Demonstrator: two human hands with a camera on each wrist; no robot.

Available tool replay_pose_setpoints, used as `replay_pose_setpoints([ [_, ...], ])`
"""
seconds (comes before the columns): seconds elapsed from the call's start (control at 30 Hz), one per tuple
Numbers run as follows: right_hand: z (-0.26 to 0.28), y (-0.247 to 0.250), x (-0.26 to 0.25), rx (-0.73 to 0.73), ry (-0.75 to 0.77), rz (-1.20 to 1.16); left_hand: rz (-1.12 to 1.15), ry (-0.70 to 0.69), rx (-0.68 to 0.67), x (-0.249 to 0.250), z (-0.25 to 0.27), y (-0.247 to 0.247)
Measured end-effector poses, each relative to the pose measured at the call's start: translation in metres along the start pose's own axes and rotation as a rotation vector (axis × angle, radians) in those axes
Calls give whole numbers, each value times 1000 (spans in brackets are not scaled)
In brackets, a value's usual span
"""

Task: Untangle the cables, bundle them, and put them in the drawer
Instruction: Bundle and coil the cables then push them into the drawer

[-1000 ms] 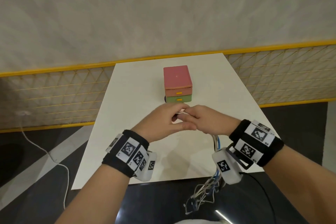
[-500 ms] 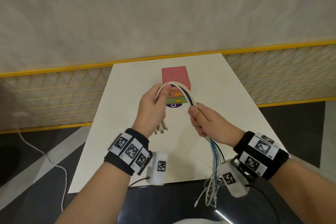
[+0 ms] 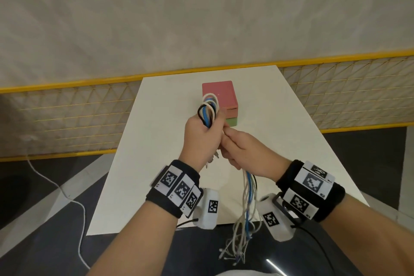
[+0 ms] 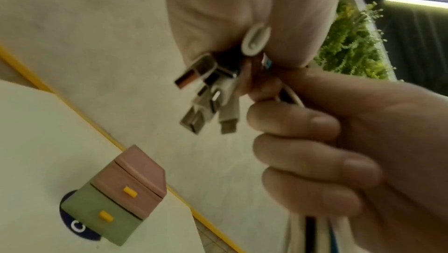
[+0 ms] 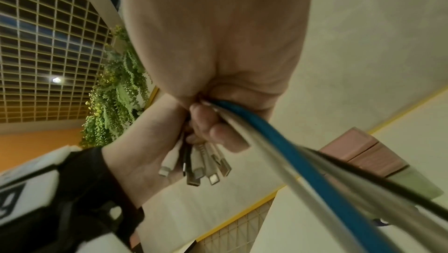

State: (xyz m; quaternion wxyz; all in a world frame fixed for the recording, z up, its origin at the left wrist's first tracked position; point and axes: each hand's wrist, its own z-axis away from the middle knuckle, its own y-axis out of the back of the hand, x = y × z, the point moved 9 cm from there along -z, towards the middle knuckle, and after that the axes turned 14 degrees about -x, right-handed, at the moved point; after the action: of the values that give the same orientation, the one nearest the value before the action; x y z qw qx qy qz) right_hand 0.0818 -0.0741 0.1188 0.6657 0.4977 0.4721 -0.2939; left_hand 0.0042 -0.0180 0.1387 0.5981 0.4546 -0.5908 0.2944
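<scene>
My left hand grips a bunch of white, blue and black cables that fold into a tight loop above its fist. Their USB plugs stick out below the fist. My right hand presses against the left and holds the same cables; their long tails hang past the table's near edge. The right wrist view shows the blue cable leaving my right fist, with the plugs beyond it. The small drawer unit, pink over green, stands behind the hands with both drawers closed.
The white table carries only the drawer unit, which sits on a dark round sticker. A yellow mesh fence runs behind the table. A white cord lies on the dark floor at left.
The hands, held apart with an arch of cable between them, have come together. The arch has folded into a small loop above the left fist, and more cable has been drawn up.
</scene>
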Motion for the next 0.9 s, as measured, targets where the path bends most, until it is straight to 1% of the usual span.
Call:
replay_pose_setpoints([
  [0.07, -2, 5, -6, -13, 56, -43, -2, -20, 52, 5, 2, 4],
  [0.13, -1, 4, -6, -52, 91, -80, 77, -10, 156, 6, 2, 16],
  [0.2, 3, -9, 6, -133, 77, -95, 256, 20, 311, 3, 1, 40],
  [0.23, 6, -17, 16, -171, 61, -86, 363, 24, 346, 1, -2, 49],
  [0.3, 10, -28, 36, -222, 5, 24, 517, -1, 316, 4, -5, 57],
  [0.33, 11, -31, 48, -252, -39, 104, 551, -14, 286, 6, -5, 57],
  [0.4, 12, -31, 67, -320, -146, 243, 533, -33, 233, 10, -3, 55],
  [0.43, 12, -29, 72, -330, -181, 280, 497, -58, 210, 12, -4, 55],
  [0.47, 10, -25, 69, -306, -183, 264, 461, -90, 181, 15, -5, 53],
  [0.5, 4, -20, 60, -252, -152, 186, 432, -119, 146, 18, -6, 48],
  [0.57, -10, -16, 37, -154, -51, -31, 427, -155, 76, 23, -7, 32],
  [0.6, -18, -20, 27, -143, -6, -132, 450, -168, 53, 26, -7, 26],
  [0.63, -24, -26, 22, -140, 9, -156, 470, -184, 45, 30, -6, 22],
  [0.7, -25, -40, 24, -134, -1, -92, 462, -226, 63, 39, -7, 29],
  [0.8, -11, -43, 50, -132, -79, -76, 354, -274, 141, 47, -5, 65],
  [0.83, -6, -39, 57, -137, -102, -82, 314, -268, 163, 45, -4, 77],
  [0.9, 1, -29, 63, -137, -118, -72, 198, -224, 164, 35, 0, 91],
])
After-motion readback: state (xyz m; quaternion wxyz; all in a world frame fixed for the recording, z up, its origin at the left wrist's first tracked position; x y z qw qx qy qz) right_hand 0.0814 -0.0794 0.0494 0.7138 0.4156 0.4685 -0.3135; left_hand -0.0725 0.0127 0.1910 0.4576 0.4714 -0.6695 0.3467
